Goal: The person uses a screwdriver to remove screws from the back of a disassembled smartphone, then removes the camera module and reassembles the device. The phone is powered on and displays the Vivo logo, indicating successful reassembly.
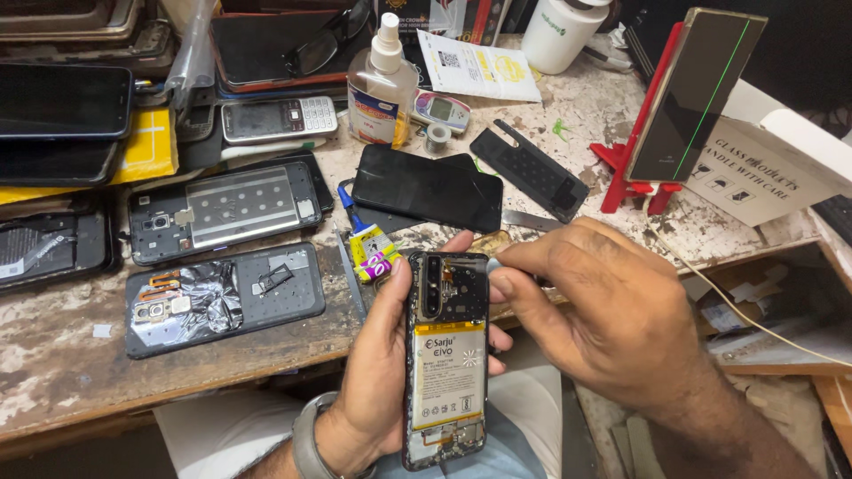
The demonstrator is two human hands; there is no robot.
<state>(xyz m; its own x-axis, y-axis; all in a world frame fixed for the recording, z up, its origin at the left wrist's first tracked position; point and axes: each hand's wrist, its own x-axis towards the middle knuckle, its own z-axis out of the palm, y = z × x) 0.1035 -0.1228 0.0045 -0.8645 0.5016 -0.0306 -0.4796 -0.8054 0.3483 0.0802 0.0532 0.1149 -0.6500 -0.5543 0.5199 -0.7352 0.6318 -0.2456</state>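
My left hand (377, 368) grips an opened phone (446, 355) with its back cover off, held upright over my lap. A white and yellow battery and the dark circuit board near the camera show. My right hand (603, 306) has its fingers pinched at the phone's upper right edge, next to the board. Something small and slim seems held between thumb and fingers, but it is mostly hidden. A small tube of glue (371, 253) lies on the bench just behind the phone.
On the worn bench (53, 355) lie two dismantled phone frames (222, 297), a black screen panel (428, 188), a spray bottle (382, 84), a keypad phone (278, 118) and stacked phones at left. A phone on a red stand (688, 98) is at right, with a white cable (754, 324).
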